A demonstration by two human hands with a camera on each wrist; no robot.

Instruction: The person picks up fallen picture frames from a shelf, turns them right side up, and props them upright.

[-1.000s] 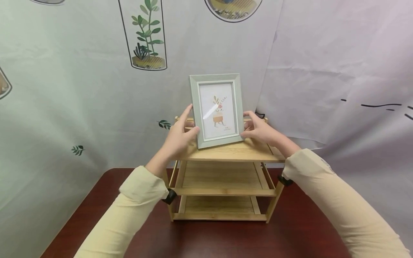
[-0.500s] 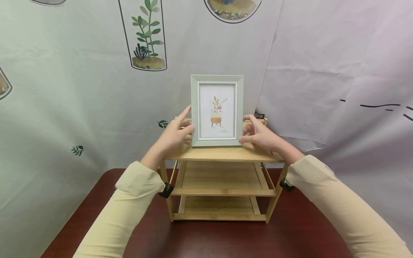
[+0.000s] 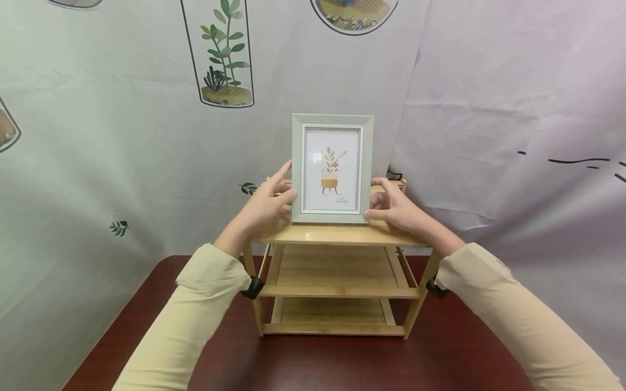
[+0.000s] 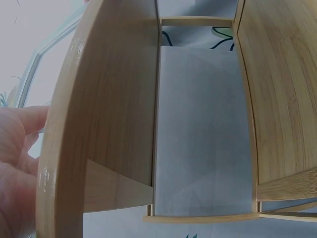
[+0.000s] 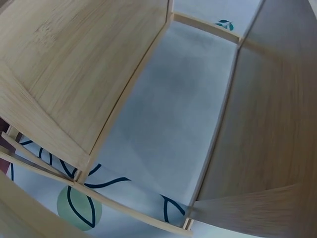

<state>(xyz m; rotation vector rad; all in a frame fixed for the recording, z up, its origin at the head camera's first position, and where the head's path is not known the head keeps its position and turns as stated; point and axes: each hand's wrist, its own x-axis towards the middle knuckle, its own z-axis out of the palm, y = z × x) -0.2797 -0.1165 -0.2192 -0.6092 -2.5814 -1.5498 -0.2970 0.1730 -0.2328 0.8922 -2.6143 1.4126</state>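
A picture frame with a pale grey-green border and a potted-plant print stands upright on the top shelf of a light wooden rack. My left hand grips its left edge, thumb at the side and index fingertip higher up. At the lower right corner, my right hand pinches the edge, with its thumb on the front. The other fingers of both hands are partly curled beside or behind the frame. In the left wrist view, my left hand shows beyond the shelf edge. The right wrist view shows only the rack's shelves.
Below the top are two lower shelves, a middle one and a bottom one. The rack stands on a dark red table. A printed cloth backdrop hangs close behind. A small black item sits at the rack's back right.
The frame was tilted with its lower left corner forward; it has straightened upright and shifted slightly right. Both hands have stayed at its sides, the left moving slightly outward.
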